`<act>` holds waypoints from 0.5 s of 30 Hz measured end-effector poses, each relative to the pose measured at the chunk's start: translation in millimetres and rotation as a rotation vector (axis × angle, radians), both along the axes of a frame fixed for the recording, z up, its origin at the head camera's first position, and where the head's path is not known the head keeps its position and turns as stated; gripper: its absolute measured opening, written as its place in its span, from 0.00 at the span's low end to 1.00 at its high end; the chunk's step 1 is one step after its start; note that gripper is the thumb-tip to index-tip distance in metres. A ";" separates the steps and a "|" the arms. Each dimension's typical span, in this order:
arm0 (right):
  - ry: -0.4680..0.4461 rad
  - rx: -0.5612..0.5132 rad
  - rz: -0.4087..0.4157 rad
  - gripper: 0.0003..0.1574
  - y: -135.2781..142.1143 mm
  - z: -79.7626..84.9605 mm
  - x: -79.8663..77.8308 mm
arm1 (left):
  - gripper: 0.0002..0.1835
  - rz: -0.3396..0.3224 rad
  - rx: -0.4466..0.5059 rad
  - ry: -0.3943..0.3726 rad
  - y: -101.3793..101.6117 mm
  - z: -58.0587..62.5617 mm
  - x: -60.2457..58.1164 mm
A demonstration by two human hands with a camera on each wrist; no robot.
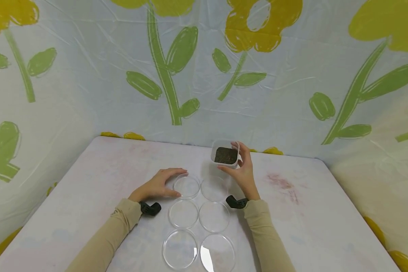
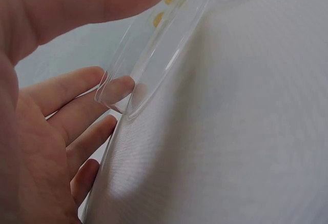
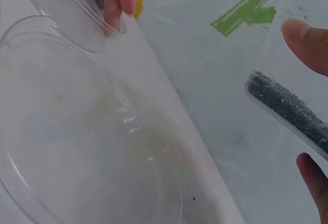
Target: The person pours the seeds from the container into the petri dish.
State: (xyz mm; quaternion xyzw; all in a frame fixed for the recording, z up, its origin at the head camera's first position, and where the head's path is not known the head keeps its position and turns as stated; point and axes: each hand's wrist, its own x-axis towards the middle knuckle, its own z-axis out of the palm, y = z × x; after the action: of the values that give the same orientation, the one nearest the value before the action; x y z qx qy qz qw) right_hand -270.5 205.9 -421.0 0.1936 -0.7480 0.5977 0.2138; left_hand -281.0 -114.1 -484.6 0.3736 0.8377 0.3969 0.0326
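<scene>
My right hand (image 1: 244, 173) grips a small clear square plastic tub (image 3: 287, 44) holding dark, soil-like grains (image 1: 226, 155), raised over the back of the table. One side of the tub is tilted down in the right wrist view. My left hand (image 1: 158, 184) spans the left side of the back-left petri dish (image 1: 187, 186), its thumb at the near rim and its fingertips (image 2: 122, 86) at the far rim. Right beside that dish, a second clear petri dish (image 1: 214, 188) sits below the tub.
Nearer me stand more clear round dishes in two columns: a middle pair, left (image 1: 183, 214) and right (image 1: 214, 217), and a front pair, left (image 1: 180, 249) and right (image 1: 221, 254). Pale cloth covers the table (image 1: 309, 219). A flower-printed sheet (image 1: 204, 102) hangs behind its back edge.
</scene>
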 end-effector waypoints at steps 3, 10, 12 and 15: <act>0.020 0.034 -0.007 0.60 -1.5 5.7 2.3 | 0.42 -0.008 0.012 0.006 0.3 -0.5 -0.5; 0.077 0.122 -0.024 0.58 -7.7 17.9 6.0 | 0.42 -0.008 0.001 0.022 0.1 1.0 0.3; 0.078 0.137 -0.029 0.58 -9.7 20.5 7.5 | 0.42 -0.010 0.005 0.023 0.0 0.8 0.1; 0.083 0.157 -0.033 0.59 -12.4 22.9 8.9 | 0.42 -0.014 0.015 0.023 0.1 1.1 -0.1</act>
State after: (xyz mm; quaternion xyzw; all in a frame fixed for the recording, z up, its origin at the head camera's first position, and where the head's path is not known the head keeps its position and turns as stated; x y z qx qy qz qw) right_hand -261.5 193.5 -398.1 0.2223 -0.7860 0.5253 0.2386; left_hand -281.1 -114.0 -483.5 0.3845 0.8324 0.3985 0.0229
